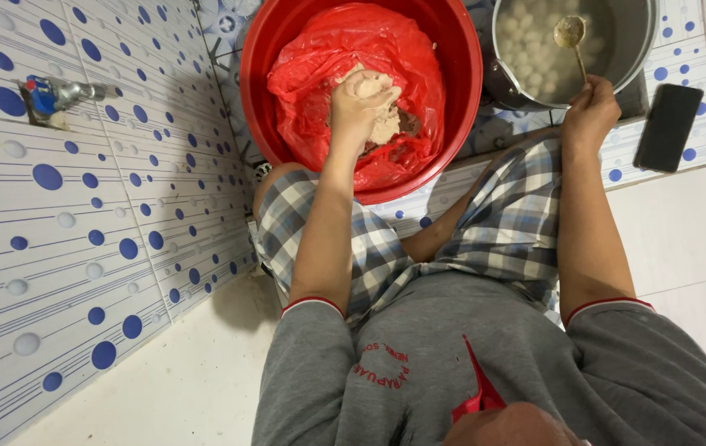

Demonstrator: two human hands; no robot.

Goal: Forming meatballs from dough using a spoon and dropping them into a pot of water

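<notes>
Red plastic lines the big red basin (262, 49) at upper centre, where the left hand (359, 103) clenches a lump of pale paste (386, 125). Upper right, the right hand (591, 111) grips a spoon (572, 35) over the steel pot (642, 41); many white balls (535, 49) already float there, though paste remains in the basin.

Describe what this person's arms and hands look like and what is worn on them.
Both arms are bare from above the elbow down. The short sleeves are grey with a thin red and white band at the hem. The left hand is smeared with pale paste. The right hand looks clean. No gloves, rings or watch show.
</notes>
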